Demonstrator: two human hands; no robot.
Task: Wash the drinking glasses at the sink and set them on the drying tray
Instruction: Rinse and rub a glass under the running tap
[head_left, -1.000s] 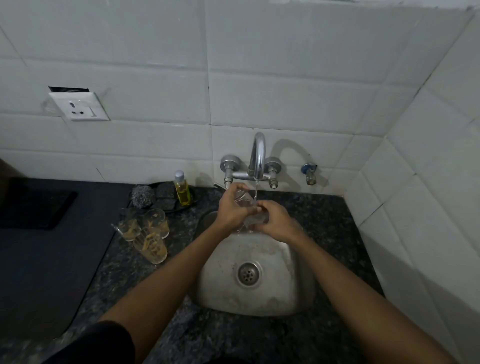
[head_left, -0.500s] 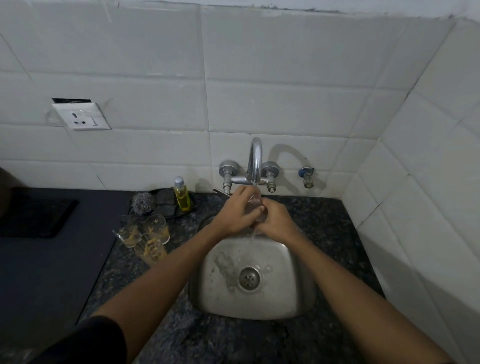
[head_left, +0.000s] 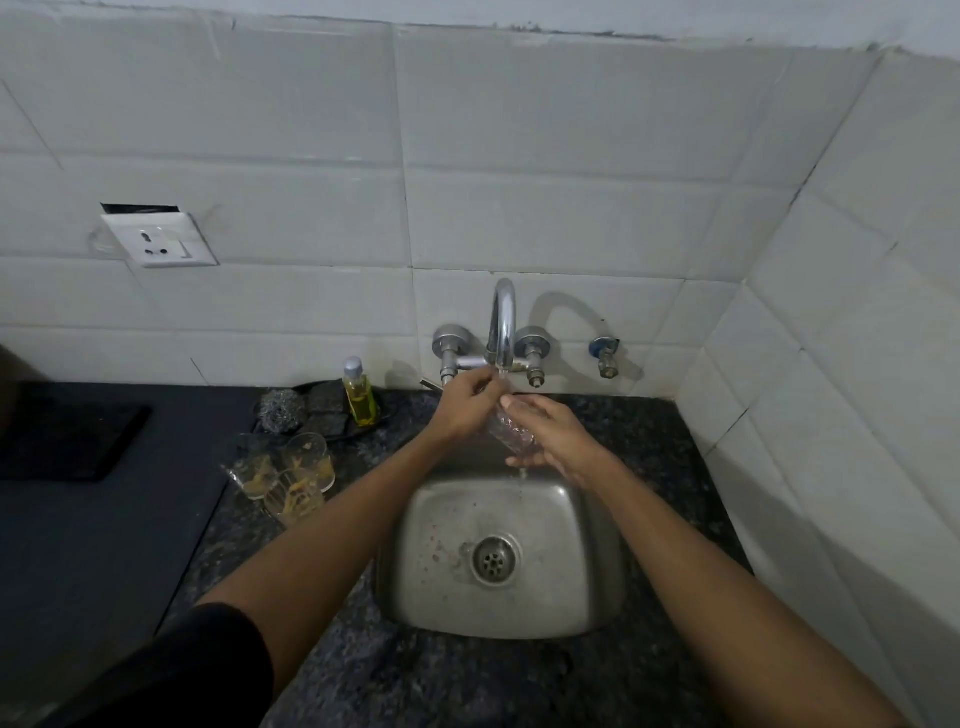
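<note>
You've tipped the clear drinking glass (head_left: 511, 435) from under your closed hands into plain view at frame centre, under the curved chrome tap (head_left: 503, 322): your left hand (head_left: 467, 402) grips its upper end, your right hand (head_left: 550, 434) cradles its lower end, and water drains into the steel sink (head_left: 592, 577). Rinsing looks nearly done; three dirty glasses (head_left: 291, 475) wait at centre left.

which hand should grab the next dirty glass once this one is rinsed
Left. The dirty glasses stand on the counter left of the sink, beside the left hand. The right hand would have to cross over.
</note>
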